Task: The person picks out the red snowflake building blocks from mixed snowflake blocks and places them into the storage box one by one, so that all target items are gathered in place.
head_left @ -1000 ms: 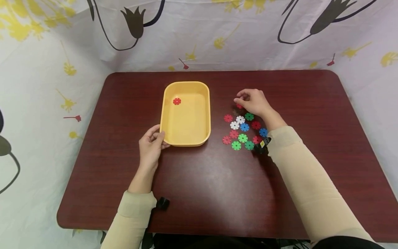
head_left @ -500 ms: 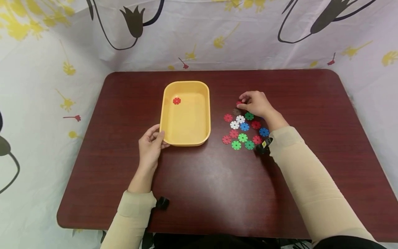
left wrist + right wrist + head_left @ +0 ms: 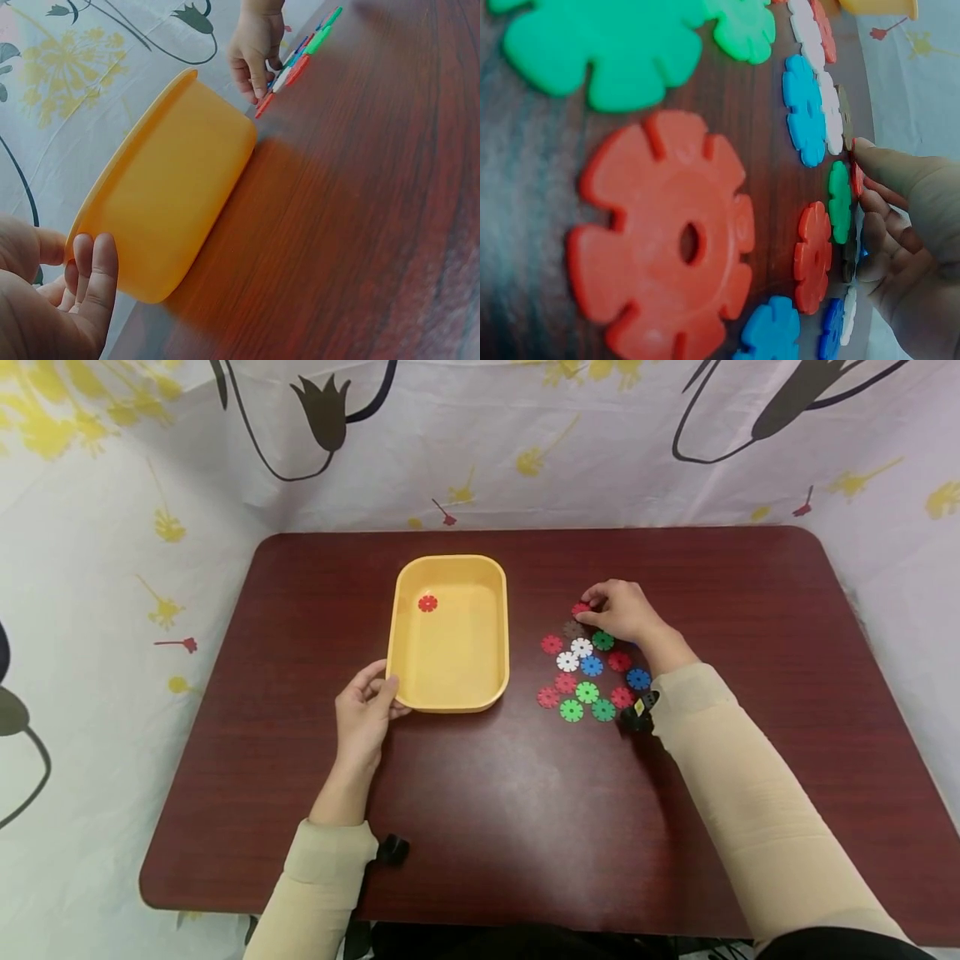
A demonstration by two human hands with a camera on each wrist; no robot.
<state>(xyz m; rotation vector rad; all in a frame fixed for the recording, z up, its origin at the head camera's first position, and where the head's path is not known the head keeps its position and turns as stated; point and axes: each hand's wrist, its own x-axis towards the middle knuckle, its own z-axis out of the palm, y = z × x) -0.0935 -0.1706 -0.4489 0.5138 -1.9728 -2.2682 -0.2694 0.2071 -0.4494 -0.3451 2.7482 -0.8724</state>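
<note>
My left hand (image 3: 362, 714) grips the near left corner of a yellow plastic tray (image 3: 450, 693), thumb over the rim. In the left wrist view, its fingers (image 3: 100, 277) lie against the tray's outer wall. One red notched disc (image 3: 427, 603) lies inside the tray. To the right, my right hand (image 3: 622, 610) pinches another red notched disc (image 3: 580, 609) between thumb and fingers, at the far end of a loose group of discs. In the right wrist view this red disc (image 3: 857, 178) is mostly covered by the fingers.
Several notched discs lie flat on the dark red table (image 3: 480, 827): white (image 3: 567, 662), blue (image 3: 592, 666), green (image 3: 572, 710), brown (image 3: 573, 629) and more red ones (image 3: 548, 697). Some are partly behind the right hand. A patterned cloth (image 3: 480, 452) hangs behind the table.
My right hand has shifted slightly right and toward me, and the red disc now shows between its thumb and fingers. The left hand and the tray have stayed in place.
</note>
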